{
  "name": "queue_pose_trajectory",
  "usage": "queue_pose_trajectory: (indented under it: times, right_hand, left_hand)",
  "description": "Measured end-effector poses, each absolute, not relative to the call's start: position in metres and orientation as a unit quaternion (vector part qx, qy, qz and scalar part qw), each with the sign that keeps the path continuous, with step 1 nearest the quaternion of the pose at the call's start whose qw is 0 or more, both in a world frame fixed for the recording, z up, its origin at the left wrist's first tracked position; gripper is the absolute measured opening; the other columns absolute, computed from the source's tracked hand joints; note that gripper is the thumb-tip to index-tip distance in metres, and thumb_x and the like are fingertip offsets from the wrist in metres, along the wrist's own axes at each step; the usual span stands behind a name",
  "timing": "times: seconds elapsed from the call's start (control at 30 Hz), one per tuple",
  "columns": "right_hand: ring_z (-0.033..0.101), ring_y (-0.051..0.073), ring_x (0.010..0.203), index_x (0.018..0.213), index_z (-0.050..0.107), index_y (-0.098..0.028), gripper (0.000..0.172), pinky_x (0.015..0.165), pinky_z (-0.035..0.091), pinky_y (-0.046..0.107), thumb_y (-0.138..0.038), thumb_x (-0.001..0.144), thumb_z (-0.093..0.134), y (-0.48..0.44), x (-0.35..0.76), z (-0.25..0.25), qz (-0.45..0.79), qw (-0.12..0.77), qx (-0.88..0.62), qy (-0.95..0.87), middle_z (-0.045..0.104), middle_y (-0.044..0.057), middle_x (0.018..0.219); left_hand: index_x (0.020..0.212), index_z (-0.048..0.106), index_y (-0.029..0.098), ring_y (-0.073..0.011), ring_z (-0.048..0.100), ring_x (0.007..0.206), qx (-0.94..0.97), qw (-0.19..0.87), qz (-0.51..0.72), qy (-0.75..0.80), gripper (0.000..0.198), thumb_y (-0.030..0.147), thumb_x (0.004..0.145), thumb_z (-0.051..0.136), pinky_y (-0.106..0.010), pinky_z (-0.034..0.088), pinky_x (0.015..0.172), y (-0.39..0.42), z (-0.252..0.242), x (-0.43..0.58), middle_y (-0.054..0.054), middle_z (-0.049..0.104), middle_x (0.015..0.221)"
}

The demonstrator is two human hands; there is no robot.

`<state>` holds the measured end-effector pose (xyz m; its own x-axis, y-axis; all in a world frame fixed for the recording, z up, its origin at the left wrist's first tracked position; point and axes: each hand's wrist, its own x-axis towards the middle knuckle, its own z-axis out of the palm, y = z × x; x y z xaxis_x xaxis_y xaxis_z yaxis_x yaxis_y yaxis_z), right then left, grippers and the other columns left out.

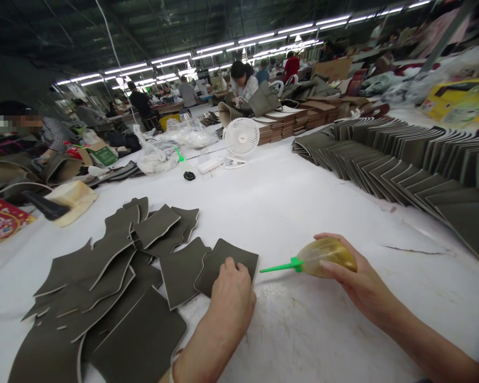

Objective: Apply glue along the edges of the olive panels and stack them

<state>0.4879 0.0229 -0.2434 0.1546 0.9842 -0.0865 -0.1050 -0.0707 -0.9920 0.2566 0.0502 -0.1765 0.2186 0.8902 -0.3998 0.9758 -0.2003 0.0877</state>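
Observation:
My right hand [355,276] is wrapped round a squeeze bottle [323,257] of yellowish liquid. The bottle lies sideways in it, its long green nozzle pointing left with the tip by the right edge of a dark olive panel [217,260] that looks like leather. On that panel rest the bent, closed fingers of my left hand [233,295], pinning it; the thumb is hidden. The panel overlaps a similar piece [179,268] to its left. Further left spreads a loose heap of dark olive cut pieces [99,266] with pale edges.
Fanned rows of dark olive panels [399,165] cover the right of the white table [279,207]. Behind stand a white fan [241,137], brown stacks [295,125] and another green-nozzled bottle [180,157]. A cream block with a black handle [74,199] lies left. Other people work beyond.

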Motion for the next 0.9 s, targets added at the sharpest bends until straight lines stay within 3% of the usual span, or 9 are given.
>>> queue_pose_trajectory:
  times: [0.3, 0.5, 0.63, 0.77, 0.9]
  right_hand:
    - [0.058, 0.026, 0.09, 0.118, 0.051, -0.03, 0.058, 0.082, 0.043, 0.039, -0.05, 0.073, 0.08, 0.027, 0.484, -0.242, 0.464, 0.534, -0.559, -0.432, 0.064, 0.0, 0.094]
    - [0.06, 0.032, 0.102, 0.122, 0.048, -0.028, 0.064, 0.096, 0.041, 0.05, -0.047, 0.071, 0.083, 0.032, 0.483, -0.243, 0.533, 0.526, -0.523, -0.406, 0.066, 0.004, 0.104]
    - [0.06, 0.029, 0.095, 0.118, 0.05, -0.028, 0.059, 0.087, 0.046, 0.044, -0.047, 0.072, 0.081, 0.031, 0.484, -0.236, 0.506, 0.531, -0.529, -0.426, 0.066, 0.002, 0.098]
    - [0.057, 0.022, 0.081, 0.113, 0.052, -0.029, 0.056, 0.071, 0.046, 0.033, -0.047, 0.07, 0.082, 0.031, 0.484, -0.225, 0.432, 0.527, -0.555, -0.477, 0.061, -0.002, 0.087]
    - [0.056, 0.021, 0.082, 0.114, 0.053, -0.03, 0.054, 0.072, 0.046, 0.032, -0.051, 0.072, 0.08, 0.031, 0.48, -0.218, 0.384, 0.526, -0.555, -0.517, 0.059, -0.002, 0.093]
  left_hand:
    - [0.112, 0.061, 0.007, -0.0301, 0.058, 0.112, 0.759, 0.153, -0.128, 0.619, 0.03, 0.009, 0.086, 0.047, -0.038, 0.05, 0.091, 0.052, -0.182, 0.253, -0.018, 0.055, 0.117]
    - [0.114, 0.059, -0.001, -0.0315, 0.059, 0.107, 0.758, 0.133, -0.115, 0.628, 0.037, 0.007, 0.08, 0.052, -0.038, 0.053, 0.087, 0.051, -0.189, 0.264, -0.021, 0.055, 0.114]
    - [0.121, 0.056, -0.004, -0.0318, 0.061, 0.104, 0.787, 0.092, -0.123, 0.597, 0.042, 0.001, 0.08, 0.044, -0.038, 0.055, 0.08, 0.051, -0.196, 0.268, -0.022, 0.057, 0.11]
    - [0.128, 0.056, 0.006, -0.0303, 0.067, 0.095, 0.809, 0.074, -0.122, 0.57, 0.048, 0.001, 0.086, 0.035, -0.039, 0.055, 0.077, 0.06, -0.197, 0.256, -0.018, 0.061, 0.107]
    - [0.134, 0.054, 0.023, -0.0294, 0.07, 0.085, 0.832, 0.088, -0.103, 0.538, 0.048, 0.013, 0.092, 0.034, -0.041, 0.054, 0.074, 0.07, -0.193, 0.241, -0.012, 0.064, 0.104]
